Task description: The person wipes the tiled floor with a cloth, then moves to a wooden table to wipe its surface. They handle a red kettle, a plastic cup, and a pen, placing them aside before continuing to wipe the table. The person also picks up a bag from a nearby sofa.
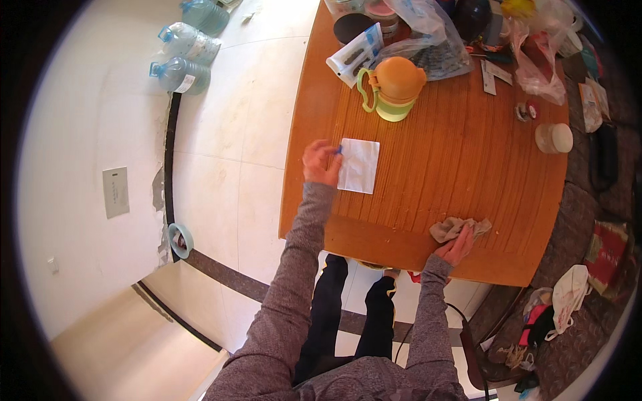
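Note:
My left hand (321,163) is at the left edge of a white sheet of paper (360,168) lying on the wooden table (431,180). A small blue object (339,149) is pinched at its fingertips; it is too small to tell what it is. Near the table's front edge, my right hand (457,247) presses on a crumpled beige cloth (446,229), which partly shows beyond the fingers. Past the paper stands a bottle (398,82) with an orange lid and a green carry loop.
A wipes pack (355,54), plastic bags (449,52) and jars crowd the table's far side. At right stands a white-lidded jar (551,138). A brown sofa (577,205) borders the right edge. Large water bottles (186,75) and a small bowl (173,235) are along the left wall.

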A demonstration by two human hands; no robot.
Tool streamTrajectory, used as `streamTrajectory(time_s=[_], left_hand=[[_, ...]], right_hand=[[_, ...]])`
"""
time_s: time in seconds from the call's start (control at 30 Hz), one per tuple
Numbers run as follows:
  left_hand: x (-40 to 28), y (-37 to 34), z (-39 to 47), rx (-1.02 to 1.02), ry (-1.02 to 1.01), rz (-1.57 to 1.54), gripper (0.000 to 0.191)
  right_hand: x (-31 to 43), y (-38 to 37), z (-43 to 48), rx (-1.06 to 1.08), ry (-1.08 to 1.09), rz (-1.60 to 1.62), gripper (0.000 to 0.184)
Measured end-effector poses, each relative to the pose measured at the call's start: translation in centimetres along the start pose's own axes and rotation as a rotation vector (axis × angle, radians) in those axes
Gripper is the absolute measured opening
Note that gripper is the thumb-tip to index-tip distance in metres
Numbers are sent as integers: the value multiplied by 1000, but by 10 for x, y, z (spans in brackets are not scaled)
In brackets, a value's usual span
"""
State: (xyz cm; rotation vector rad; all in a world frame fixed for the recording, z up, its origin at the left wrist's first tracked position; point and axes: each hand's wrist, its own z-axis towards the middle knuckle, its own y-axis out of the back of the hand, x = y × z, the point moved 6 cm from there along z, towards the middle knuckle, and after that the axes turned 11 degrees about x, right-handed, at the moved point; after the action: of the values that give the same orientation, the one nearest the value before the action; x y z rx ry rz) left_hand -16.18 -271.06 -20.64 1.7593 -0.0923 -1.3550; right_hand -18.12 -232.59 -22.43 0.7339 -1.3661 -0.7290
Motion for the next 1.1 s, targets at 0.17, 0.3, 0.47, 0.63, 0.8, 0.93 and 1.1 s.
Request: streamTrajectory(time_s=[0.17,0.3,0.47,0.63,0.8,0.93,1.1], left_hand=[[-8,-40,-26,121,-64,168,19],[-20,-41,-28,134,-30,91,22],[-98,-63,-21,238,-18,-163,22],[-208,-136,55,217,-229,-358,25],[-265,-214,175,124,-356,-264,22],[-246,-271,243,153,-294,20,30],[-228,-286,262,264,-475,136,47]], right_hand=[[1,0,1,-16,34,-68,44],[-2,-2,0,-5,18,-118,43],[-3,-1,-1,25,-38,-91,43],[-4,0,1,28,-44,-75,42],[-4,-2,0,2,-15,-26,44],[-8,-6,-4,23,-69,-52,45],[-7,-6,-4,16,-45,-51,45]])
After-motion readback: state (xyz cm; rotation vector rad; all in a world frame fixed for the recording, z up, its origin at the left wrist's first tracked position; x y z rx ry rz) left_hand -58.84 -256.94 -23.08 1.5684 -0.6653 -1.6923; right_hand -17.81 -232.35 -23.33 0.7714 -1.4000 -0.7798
